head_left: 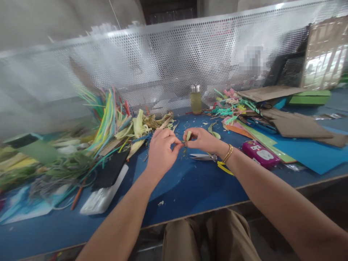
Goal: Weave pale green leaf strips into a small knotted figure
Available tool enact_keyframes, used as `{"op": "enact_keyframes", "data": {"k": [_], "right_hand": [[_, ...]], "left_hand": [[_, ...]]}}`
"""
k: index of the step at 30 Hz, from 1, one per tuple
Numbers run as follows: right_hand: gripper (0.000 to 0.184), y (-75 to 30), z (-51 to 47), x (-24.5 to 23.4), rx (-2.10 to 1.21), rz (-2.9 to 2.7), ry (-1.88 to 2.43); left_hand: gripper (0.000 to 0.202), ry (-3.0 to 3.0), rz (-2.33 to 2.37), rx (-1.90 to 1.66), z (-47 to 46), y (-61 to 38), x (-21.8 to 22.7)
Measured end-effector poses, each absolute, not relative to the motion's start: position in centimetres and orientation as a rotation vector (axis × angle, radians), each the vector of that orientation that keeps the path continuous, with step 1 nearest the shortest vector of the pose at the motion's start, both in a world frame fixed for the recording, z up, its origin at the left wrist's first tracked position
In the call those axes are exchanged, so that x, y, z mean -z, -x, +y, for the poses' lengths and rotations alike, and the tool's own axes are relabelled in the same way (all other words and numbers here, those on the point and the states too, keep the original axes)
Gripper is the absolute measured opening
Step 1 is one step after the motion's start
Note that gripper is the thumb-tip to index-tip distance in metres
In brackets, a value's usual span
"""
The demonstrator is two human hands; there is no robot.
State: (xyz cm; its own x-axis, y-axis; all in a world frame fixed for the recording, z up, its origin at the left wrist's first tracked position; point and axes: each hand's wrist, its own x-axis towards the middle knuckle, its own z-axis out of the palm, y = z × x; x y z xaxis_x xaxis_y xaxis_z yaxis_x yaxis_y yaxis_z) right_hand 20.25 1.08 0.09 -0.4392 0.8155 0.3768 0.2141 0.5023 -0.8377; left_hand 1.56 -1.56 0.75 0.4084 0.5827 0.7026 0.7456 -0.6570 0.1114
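My left hand (164, 149) and my right hand (202, 140) meet fingertip to fingertip above the blue table. Between the right thumb and fingers a pale green husk strip (188, 136) stands up, looped or folded. The left thumb and forefinger pinch a thin end at the same spot, apparently of this strip; the fingers partly hide it. Under the right wrist lie scissors (203, 157), blades pointing left, with yellow handles (225, 168). Behind the left hand is a pile of dried corn husks (141, 125). A loose green husk piece (214, 131) lies beyond the right hand.
Pipe cleaners (107, 121), a black phone-like slab (110, 172) and a white packet (104, 197) are at left. A lidded bottle (195, 99) stands before a perforated metal panel (171, 65). At right are a purple box (260, 154), coloured paper (312, 152) and cardboard (301, 125).
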Motion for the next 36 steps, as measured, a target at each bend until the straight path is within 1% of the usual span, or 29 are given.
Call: {"op": "enact_keyframes", "data": {"k": [16, 21, 23, 25, 27, 32, 36], "right_hand": [[0.007, -20.6, 1.2, 0.1, -0.934, -1.971, 0.810], [0.005, -20.7, 1.4, 0.2, -0.862, -1.956, 0.818], [0.012, -20.8, 1.5, 0.2, -0.824, -1.948, 0.815], [0.024, -20.8, 1.7, 0.3, -0.789, -1.931, 0.834], [0.028, -20.9, 1.8, 0.4, -0.765, -1.926, 0.860], [0.015, -21.1, 2.0, 0.5, -0.712, -1.954, 0.903], [0.012, -21.2, 1.9, 0.1, -0.671, -1.967, 0.900]], "left_hand": [[0.014, 2.436, -1.150, 0.968, -2.2, -1.7, -1.2], [0.012, 2.369, -1.178, 0.992, -2.0, -1.5, -1.2], [0.012, 2.365, -1.194, 1.009, -1.8, -1.4, -1.1], [0.012, 2.351, -1.211, 1.044, -1.7, -1.3, -1.0], [0.012, 2.319, -1.226, 1.092, -1.5, -1.2, -1.0], [0.011, 2.272, -1.268, 1.174, -1.1, -0.8, -0.8], [0.011, 2.317, -1.309, 1.192, -0.8, -0.6, -0.8]]}}
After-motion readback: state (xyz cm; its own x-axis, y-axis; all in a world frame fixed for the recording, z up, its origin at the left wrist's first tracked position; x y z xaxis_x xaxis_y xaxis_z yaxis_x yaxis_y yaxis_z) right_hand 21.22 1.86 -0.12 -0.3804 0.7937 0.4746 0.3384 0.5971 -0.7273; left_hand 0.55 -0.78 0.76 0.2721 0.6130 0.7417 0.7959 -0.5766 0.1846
